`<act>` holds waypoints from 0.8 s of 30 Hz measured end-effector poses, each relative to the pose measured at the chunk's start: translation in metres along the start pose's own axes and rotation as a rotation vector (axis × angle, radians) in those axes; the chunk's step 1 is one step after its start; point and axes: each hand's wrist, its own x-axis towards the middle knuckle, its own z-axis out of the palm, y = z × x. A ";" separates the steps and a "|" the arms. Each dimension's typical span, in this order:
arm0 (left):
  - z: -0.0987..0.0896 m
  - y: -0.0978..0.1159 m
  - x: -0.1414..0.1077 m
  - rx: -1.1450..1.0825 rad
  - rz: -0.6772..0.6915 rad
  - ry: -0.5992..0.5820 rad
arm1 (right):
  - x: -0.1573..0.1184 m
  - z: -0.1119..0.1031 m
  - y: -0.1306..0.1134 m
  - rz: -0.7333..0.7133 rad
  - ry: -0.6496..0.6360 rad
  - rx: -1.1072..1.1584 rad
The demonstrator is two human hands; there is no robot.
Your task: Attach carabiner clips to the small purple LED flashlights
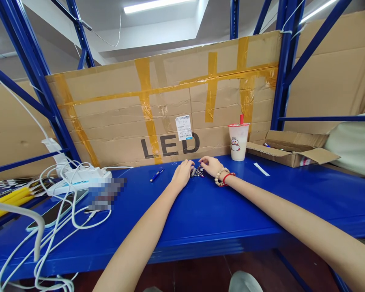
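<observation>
A small heap of shiny metal pieces (197,172) lies on the blue shelf top, too small to name. At its left edge is my left hand (181,174), fingers bent and closed against the pieces; whatever they grip is hidden. From the right, my right hand (212,165) reaches the same heap with thumb and fingers drawn together in a pinch. A beaded bracelet (219,177) and a red cord circle my right wrist. Left of my left hand rests a short blue pen-like item (157,175), apart from it.
A lidded drink cup (238,144) with a red straw stands behind my right hand. Right of it are a white strip (261,169) and an open carton (287,152). White cables (76,219), a phone (59,209) and a power strip (79,178) crowd the left. Cardboard (115,121) walls the back.
</observation>
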 end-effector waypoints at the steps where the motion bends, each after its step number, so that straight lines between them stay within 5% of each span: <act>1: 0.001 -0.002 0.000 -0.013 -0.058 0.023 | 0.001 0.001 0.002 0.026 0.009 0.040; 6: 0.007 -0.011 -0.001 -0.063 -0.313 0.018 | 0.008 0.007 0.011 0.034 -0.005 0.151; 24: 0.010 -0.016 0.003 -0.173 -0.211 0.043 | 0.001 0.002 -0.003 0.151 -0.138 0.480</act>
